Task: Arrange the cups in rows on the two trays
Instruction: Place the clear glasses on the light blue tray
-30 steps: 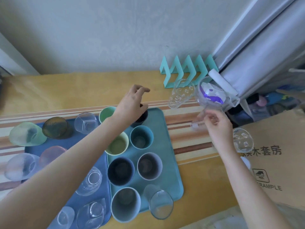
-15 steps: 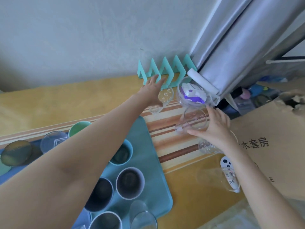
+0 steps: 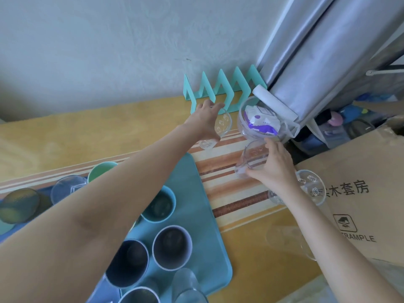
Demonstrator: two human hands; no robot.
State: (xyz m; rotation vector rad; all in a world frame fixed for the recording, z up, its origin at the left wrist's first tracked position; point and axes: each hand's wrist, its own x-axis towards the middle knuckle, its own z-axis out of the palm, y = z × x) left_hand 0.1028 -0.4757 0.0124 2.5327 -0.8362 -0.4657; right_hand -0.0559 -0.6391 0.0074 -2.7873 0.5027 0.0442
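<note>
My left hand [image 3: 204,120] reaches across the table and grips a clear printed cup [image 3: 222,126] near the back wall. My right hand [image 3: 274,165] holds a second clear cup [image 3: 251,158], tilted on the striped cloth. Another clear printed cup [image 3: 310,184] stands right of my right wrist. The teal tray [image 3: 209,206] carries several coloured cups, among them a blue one [image 3: 160,204], a lilac one [image 3: 172,247] and a dark one [image 3: 129,262]. A clear glass [image 3: 185,283] lies at its near end. The blue tray at left is mostly hidden by my arm.
A clear jug [image 3: 262,123] holding a purple-and-white packet stands just behind my right hand. A teal zigzag rack [image 3: 220,90] leans by the wall. A cardboard box [image 3: 360,204] fills the right side. Silver curtain folds [image 3: 317,51] hang above it.
My left hand left the cups on the teal tray, reached to the back and took hold of the clear printed cup. My right hand took a clear cup below the jug. The view shifted right.
</note>
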